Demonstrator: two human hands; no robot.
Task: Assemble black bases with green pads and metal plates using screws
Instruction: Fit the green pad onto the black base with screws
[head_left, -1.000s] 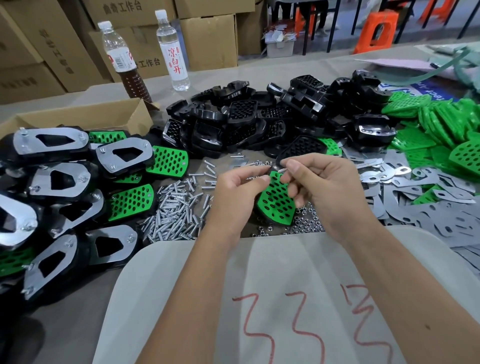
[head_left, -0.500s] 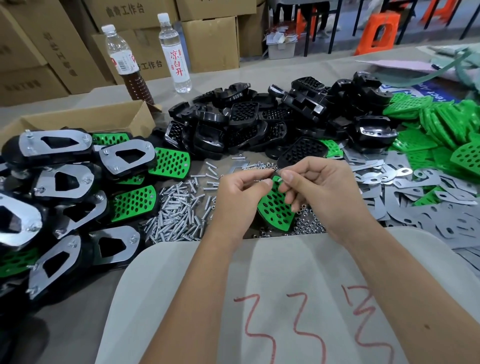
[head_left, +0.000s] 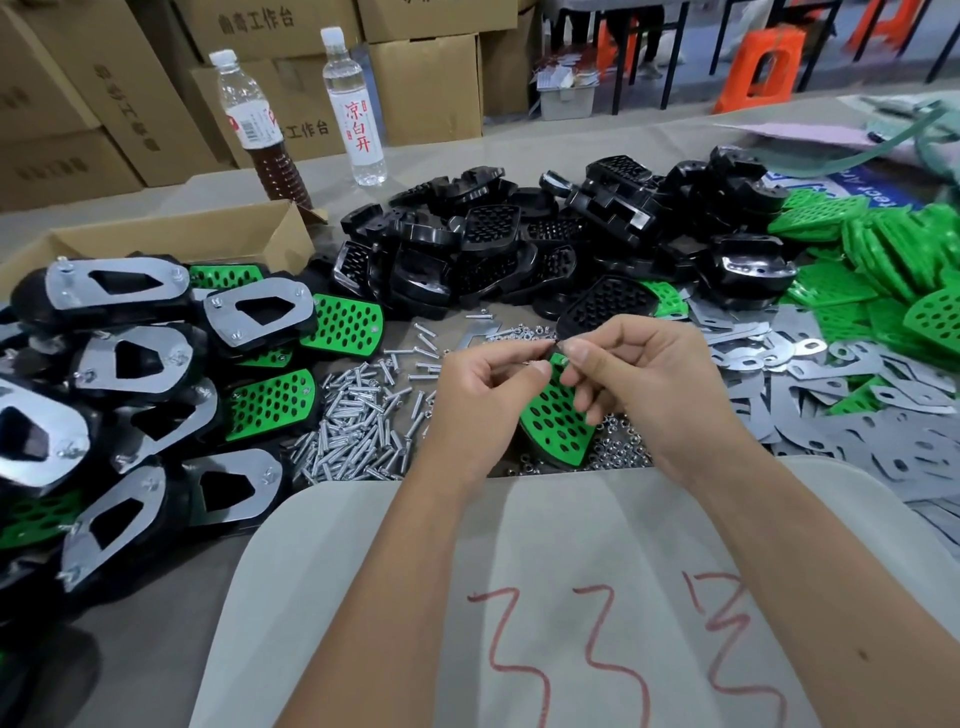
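Finished assemblies (head_left: 130, 374) lie at left, loose screws (head_left: 358, 421) beside them, bases (head_left: 545, 239) piled behind, plates (head_left: 857, 415) at right, two bottles (head_left: 306, 109) at the back.

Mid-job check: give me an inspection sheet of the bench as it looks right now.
Surface: grey table, crowded.
Job's things: green pad on a base between the hands; screws; nuts; black bases; metal plates; finished units at left.
Clutter: two bottles, open carton.
Grippers: left hand and right hand pinch something small at the pad's top.
Cables: nothing seen.
Surroundings: stacked boxes, orange stool.
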